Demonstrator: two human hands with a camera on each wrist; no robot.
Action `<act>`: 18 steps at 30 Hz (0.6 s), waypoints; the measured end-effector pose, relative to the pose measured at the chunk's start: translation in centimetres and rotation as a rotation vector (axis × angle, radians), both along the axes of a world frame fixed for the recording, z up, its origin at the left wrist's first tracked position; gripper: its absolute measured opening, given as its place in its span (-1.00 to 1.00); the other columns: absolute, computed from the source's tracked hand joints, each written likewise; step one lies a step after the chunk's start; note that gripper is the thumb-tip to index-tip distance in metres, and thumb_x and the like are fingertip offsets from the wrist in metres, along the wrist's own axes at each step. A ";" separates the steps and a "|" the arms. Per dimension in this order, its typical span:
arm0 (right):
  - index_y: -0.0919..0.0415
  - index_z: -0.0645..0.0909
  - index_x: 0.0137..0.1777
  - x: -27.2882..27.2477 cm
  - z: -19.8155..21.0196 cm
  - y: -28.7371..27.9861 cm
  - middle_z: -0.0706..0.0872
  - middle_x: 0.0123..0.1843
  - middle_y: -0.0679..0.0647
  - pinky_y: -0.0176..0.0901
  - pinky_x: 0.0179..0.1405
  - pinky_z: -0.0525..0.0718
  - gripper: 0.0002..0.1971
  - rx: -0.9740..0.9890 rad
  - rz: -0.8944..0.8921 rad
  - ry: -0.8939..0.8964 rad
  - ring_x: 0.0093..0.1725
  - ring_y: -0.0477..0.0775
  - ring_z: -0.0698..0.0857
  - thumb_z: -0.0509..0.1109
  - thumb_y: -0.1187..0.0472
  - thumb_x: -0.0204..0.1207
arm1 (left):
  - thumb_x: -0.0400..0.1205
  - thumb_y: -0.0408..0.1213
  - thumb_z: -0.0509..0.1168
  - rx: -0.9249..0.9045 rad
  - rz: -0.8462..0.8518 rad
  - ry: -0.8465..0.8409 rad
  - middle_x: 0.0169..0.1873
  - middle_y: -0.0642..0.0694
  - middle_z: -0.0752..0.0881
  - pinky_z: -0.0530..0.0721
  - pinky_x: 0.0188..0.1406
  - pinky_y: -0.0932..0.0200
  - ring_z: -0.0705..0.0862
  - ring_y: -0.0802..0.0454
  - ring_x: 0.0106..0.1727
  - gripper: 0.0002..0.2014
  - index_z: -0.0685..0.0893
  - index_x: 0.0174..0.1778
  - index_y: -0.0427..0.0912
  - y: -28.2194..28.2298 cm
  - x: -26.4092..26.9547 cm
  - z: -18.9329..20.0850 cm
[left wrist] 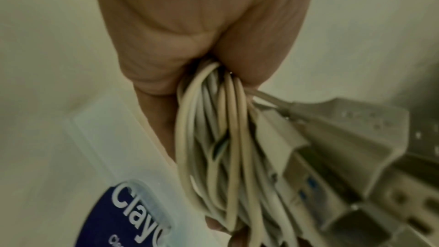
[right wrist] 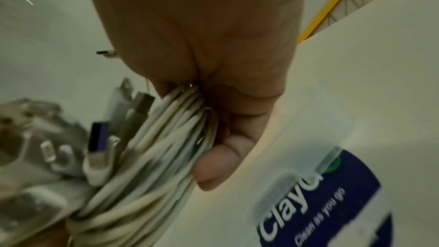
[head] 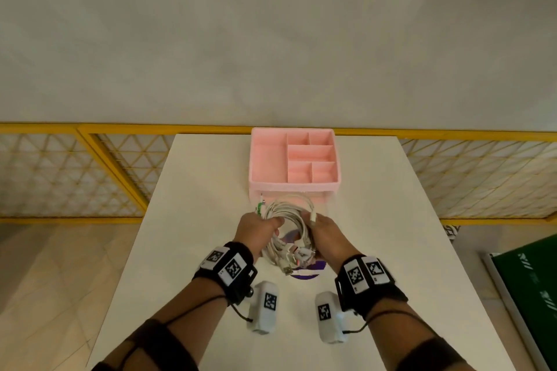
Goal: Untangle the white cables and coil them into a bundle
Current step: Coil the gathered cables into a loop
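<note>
A coil of white cables (head: 289, 220) hangs above the white table (head: 376, 220), held between both hands. My left hand (head: 259, 224) grips the coil's left side, with thin green-tipped ends sticking up beside it. My right hand (head: 324, 230) grips the right side, a white plug poking up above its fingers. Several USB plugs (head: 291, 263) dangle from the coil's near end. In the left wrist view the strands (left wrist: 221, 147) run out of my closed fist (left wrist: 202, 44). The right wrist view shows the cables (right wrist: 166, 147) wrapped by my curled fingers (right wrist: 216, 166), with plugs (right wrist: 99, 149) to the left.
A pink divided organiser box (head: 294, 159) stands just beyond the coil at the table's far edge. A white pack with a blue "Clayo" label (head: 307, 269) lies under the cables. A yellow mesh fence (head: 90, 175) runs behind the table. A green board (head: 530, 286) is at right.
</note>
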State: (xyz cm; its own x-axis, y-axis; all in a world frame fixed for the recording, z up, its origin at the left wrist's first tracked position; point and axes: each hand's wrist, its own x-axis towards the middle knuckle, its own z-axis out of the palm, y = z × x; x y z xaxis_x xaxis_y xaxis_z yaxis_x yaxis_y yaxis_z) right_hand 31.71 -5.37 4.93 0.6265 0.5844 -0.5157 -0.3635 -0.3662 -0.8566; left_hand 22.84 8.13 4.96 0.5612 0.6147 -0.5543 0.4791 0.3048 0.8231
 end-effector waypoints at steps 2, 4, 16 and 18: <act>0.28 0.72 0.04 1.9 -0.7 0.8 0.84 -0.08 0.35 0.15 -0.20 0.81 -0.60 -0.047 -0.024 -0.043 -0.18 0.34 0.81 0.25 -0.07 0.72 | 0.52 -0.28 0.53 -0.057 0.019 0.028 -0.43 -0.23 0.71 0.58 -0.50 0.18 0.65 -0.08 -0.55 -0.75 0.65 -0.37 -0.30 -0.1 1.7 -0.5; 0.35 0.71 0.03 3.6 -1.2 1.4 0.81 -0.16 0.33 0.17 -0.27 0.80 -0.55 -0.120 -0.020 -0.091 -0.27 0.32 0.79 0.26 -0.08 0.70 | 0.51 -0.27 0.53 -0.106 0.028 0.054 -0.43 -0.22 0.72 0.72 -0.35 0.05 0.72 -0.15 -0.44 -0.77 0.67 -0.32 -0.32 0.3 3.3 -1.4; 0.19 0.40 0.52 6.4 -2.8 2.2 0.55 0.46 0.15 0.11 0.35 0.59 -0.52 -0.292 -0.109 -0.622 0.35 0.17 0.59 0.24 0.18 0.59 | 0.48 -0.23 0.51 0.025 -0.028 0.253 -0.18 -0.27 0.79 0.74 -0.30 0.10 0.77 -0.18 -0.25 -0.71 0.73 -0.04 -0.40 2.1 8.0 -6.5; 0.17 0.40 0.54 5.9 -2.8 2.3 0.50 0.47 0.10 0.06 0.34 0.55 -0.51 -0.228 -0.057 -0.839 0.37 0.14 0.51 0.27 0.16 0.61 | 0.53 -0.26 0.49 0.076 -0.040 0.245 -0.39 -0.17 0.70 0.55 -0.53 0.25 0.64 -0.04 -0.45 -0.79 0.67 -0.31 -0.30 1.9 8.0 -6.7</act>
State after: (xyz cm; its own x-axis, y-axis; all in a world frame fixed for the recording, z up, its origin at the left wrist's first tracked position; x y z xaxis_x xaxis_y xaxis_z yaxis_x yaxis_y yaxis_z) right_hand 37.61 -3.06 2.16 0.8773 0.4791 0.0287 0.3317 -0.5621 -0.7577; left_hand 30.85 10.00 -1.76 0.4411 0.6394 -0.6297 0.6773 0.2232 0.7010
